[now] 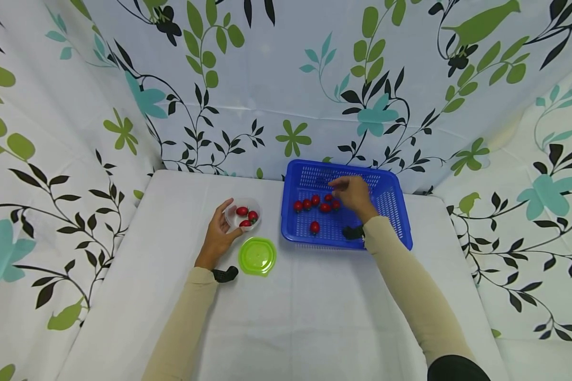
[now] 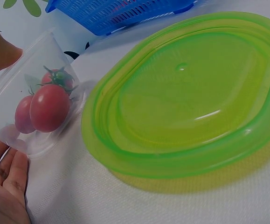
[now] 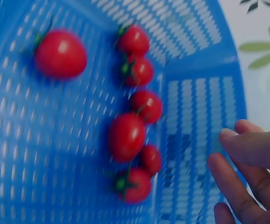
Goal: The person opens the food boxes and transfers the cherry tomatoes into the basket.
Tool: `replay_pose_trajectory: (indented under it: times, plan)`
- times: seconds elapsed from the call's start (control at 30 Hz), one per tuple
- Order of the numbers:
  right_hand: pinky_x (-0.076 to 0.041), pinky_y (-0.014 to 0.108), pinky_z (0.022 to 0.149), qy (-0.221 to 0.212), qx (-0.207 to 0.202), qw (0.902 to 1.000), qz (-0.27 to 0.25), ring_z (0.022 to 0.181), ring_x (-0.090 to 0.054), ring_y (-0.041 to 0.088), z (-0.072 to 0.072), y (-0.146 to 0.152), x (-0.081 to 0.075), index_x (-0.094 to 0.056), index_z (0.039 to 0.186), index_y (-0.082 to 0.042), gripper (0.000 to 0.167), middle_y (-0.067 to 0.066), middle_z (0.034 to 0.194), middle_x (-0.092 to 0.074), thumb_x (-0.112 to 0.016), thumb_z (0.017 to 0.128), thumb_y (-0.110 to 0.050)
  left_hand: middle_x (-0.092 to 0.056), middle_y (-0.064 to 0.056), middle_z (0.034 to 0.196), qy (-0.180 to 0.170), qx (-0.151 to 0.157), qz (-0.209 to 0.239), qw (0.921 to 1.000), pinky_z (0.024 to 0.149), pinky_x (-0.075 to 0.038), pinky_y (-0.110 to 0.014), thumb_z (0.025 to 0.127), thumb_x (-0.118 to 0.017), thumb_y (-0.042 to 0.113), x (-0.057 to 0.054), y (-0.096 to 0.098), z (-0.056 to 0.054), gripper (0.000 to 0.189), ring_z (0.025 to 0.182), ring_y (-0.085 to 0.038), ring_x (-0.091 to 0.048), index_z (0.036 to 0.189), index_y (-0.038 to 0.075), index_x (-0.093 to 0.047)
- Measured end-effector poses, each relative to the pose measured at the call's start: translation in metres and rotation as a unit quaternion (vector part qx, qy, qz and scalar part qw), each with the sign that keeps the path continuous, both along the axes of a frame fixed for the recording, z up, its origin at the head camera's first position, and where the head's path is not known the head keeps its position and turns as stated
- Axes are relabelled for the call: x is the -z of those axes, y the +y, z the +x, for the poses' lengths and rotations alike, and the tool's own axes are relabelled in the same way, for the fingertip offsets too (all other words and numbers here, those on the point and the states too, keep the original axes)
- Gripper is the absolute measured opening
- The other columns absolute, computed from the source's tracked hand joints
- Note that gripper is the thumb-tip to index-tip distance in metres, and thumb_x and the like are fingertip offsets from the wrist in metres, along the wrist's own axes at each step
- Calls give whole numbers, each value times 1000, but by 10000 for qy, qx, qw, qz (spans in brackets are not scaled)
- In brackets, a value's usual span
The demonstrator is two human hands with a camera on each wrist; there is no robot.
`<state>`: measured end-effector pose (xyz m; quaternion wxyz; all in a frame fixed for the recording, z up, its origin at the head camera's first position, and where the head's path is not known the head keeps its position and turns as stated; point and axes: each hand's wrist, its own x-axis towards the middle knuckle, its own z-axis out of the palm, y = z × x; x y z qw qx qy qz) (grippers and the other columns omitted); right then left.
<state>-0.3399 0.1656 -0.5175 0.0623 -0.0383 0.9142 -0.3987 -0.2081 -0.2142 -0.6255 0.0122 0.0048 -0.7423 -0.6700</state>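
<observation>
My left hand [image 1: 217, 235] holds a small clear plastic container [image 1: 257, 206] upright on the table, thumb on one side and fingers on the other. Three cherry tomatoes [image 2: 50, 108] lie in it; green stems show in the left wrist view. Close by, a translucent green lid [image 1: 257, 256] lies flat on the table. Over the blue basket [image 1: 396, 209], my right hand [image 1: 354, 196] hovers with loosely bent fingers and nothing visible between them. Several cherry tomatoes [image 3: 128, 136] sit on the basket floor, most in a row and one [image 1: 314, 227] apart, nearer the front.
A white cloth covers the table [image 1: 295, 307]. Leaf-patterned curtains [image 1: 267, 106] hang behind it and on both sides. The basket stands at the back right, its perforated walls rising around the tomatoes. Dark straps [image 1: 225, 274] sit at my wrists.
</observation>
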Motion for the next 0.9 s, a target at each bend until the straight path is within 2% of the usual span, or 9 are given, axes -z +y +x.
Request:
replay_pose_trajectory:
  times: [0.2,0.33,0.47,0.63,0.9]
  plan:
    - [-56,51,110,111,-236,9994,-210,120,-71,32,7,-25,-15,-77,125,-5,28,16,128,-76,-74,97,-4,-37,-8,172,-18,-29,-70,10000,132,-30,-47,92,-78,2,0,0,1,93,162,-28,-32,167,31,-30]
    - [-58,49,107,194,-392,9984,-366,118,-71,29,12,-42,-22,-78,123,-10,26,14,127,-77,-76,97,-7,-37,-7,172,-53,-59,-90,9999,132,-30,-48,92,-77,1,0,1,1,93,162,-28,-32,167,31,-30]
    - [-57,47,110,184,-545,9974,-434,119,-71,26,17,-59,-27,-78,124,-15,27,11,128,-76,-77,97,-11,-38,-8,172,-52,-58,-20,10000,133,-28,-49,92,-76,1,0,0,1,92,163,-28,-31,166,30,-31]
    - [-57,48,110,232,-785,9953,-509,120,-70,26,25,-76,-32,-76,128,-12,31,12,130,-76,-78,97,-15,-37,-10,172,-64,-69,-24,10000,133,-27,-51,91,-76,1,0,1,1,93,163,-30,-30,167,27,-30]
    - [-60,44,105,517,-1019,9919,-559,116,-71,23,32,-99,-32,-77,126,-13,30,8,126,-77,-80,96,-18,-36,-9,172,-75,-69,-35,9999,133,-29,-50,91,-75,-1,-1,1,0,93,163,-29,-30,167,25,-30]
